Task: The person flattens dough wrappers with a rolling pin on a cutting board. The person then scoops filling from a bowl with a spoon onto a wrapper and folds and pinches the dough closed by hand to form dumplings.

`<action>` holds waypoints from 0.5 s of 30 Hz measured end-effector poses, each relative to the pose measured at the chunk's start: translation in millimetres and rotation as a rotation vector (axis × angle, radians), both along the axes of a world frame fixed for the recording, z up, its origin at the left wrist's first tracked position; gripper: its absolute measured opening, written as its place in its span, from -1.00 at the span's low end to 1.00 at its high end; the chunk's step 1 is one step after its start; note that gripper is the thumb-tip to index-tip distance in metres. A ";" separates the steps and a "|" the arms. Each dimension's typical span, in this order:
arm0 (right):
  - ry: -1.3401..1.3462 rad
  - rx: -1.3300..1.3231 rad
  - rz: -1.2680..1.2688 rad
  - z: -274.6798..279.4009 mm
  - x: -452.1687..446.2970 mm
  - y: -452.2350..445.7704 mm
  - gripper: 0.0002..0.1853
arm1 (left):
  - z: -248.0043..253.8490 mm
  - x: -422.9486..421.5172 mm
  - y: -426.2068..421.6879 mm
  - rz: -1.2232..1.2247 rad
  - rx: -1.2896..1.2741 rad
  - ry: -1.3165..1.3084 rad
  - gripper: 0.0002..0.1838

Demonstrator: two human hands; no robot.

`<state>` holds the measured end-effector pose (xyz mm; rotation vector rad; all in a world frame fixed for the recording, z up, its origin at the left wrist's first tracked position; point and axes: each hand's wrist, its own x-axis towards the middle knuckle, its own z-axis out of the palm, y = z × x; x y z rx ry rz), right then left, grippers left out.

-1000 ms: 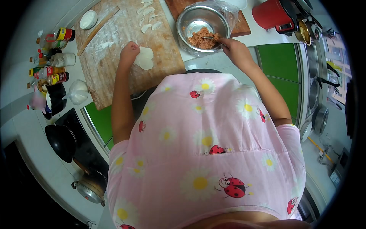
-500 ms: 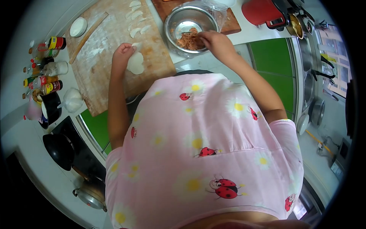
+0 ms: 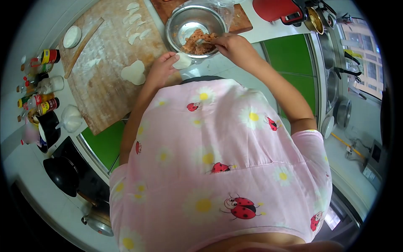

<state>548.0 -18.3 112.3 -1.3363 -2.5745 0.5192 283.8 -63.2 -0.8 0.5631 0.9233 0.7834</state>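
A round white dough wrapper (image 3: 182, 61) is held by its edge in my left hand (image 3: 164, 68), just below the steel bowl (image 3: 173, 34). Over the bowl's right rim, my right hand (image 3: 230, 45) grips a spoon (image 3: 201, 41) whose end rests in the minced filling (image 3: 197, 47). More flat wrappers (image 3: 134, 72) lie overlapped on the floured wooden board (image 3: 105, 107), left of my left hand. Several folded dumplings (image 3: 133, 38) sit near the board's far edge.
A rolling pin (image 3: 83, 48) and a small white bowl (image 3: 72, 37) are on the board's left side. Bottles (image 3: 49, 56) and a plastic bag (image 3: 70, 118) stand further left. Behind the bowl is a smaller board (image 3: 241, 22), with a red pot (image 3: 273, 9) at the right.
My left hand has picked a wrapper off the board and carried it right, towards the bowl. My right hand stays at the bowl with the spoon in the filling. The view has shifted.
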 end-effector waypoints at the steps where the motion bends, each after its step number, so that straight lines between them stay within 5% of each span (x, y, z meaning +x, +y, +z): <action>1: 0.031 0.016 -0.021 -2.7 -5.5 -0.8 -0.77 | -1.9 1.0 0.0 0.001 -0.011 0.009 -0.74; 15: -0.035 -0.063 -0.122 -0.9 0.4 -23.5 -0.79 | 3.8 6.8 2.5 0.037 -0.090 -0.186 -0.74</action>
